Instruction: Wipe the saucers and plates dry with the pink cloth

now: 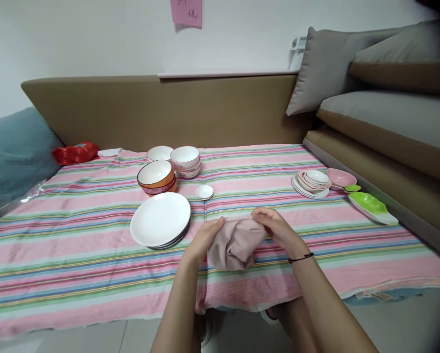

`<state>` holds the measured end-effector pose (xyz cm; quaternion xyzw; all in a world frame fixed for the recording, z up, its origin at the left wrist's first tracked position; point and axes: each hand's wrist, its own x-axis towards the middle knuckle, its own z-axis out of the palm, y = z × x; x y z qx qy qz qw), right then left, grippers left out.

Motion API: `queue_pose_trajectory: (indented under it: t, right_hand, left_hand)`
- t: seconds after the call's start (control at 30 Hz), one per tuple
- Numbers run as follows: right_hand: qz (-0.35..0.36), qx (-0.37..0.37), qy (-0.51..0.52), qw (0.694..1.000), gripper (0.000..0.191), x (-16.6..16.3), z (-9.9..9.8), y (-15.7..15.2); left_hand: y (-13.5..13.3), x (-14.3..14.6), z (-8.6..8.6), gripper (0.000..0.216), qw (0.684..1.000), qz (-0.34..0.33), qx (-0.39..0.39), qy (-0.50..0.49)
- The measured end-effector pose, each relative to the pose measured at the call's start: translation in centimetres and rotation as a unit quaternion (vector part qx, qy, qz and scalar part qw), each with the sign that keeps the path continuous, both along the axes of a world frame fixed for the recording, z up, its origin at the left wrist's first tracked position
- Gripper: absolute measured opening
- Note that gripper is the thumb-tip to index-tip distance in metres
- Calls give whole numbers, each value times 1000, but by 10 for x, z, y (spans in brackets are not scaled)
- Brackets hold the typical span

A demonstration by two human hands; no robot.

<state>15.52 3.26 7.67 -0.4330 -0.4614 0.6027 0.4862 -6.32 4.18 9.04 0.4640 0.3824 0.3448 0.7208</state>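
A crumpled pinkish-beige cloth (236, 245) hangs between my two hands above the front of the striped cover. My left hand (204, 239) grips its left edge, thumb on top. On the other side my right hand (273, 225) pinches the upper right corner. The cloth's folds hide most of my fingertips, and whether anything is wrapped inside cannot be seen. Left of my hands lies a stack of white plates (160, 219). Just beyond the cloth sits a little stack of small white dishes (204, 191).
Behind the plates stand orange-rimmed bowls (156, 175) and white bowls (185, 158). At the right are stacked small dishes (311, 182), a pink dish (341, 178) and a green leaf-shaped dish (372, 207). Cushions (385, 122) pile up along the right side; a red bundle (76, 153) lies far left.
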Motion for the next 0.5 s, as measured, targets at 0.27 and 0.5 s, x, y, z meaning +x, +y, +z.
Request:
queue_pose_trajectory:
  t: [0.27, 0.5]
  right_hand:
    - [50, -28, -51, 997, 40, 17, 13, -6]
    - [134, 26, -148, 980, 27, 22, 15, -3]
  left_hand:
    - [4, 0, 4, 40, 982, 137, 114, 56]
    - [3, -3, 10, 36, 993, 112, 0, -39]
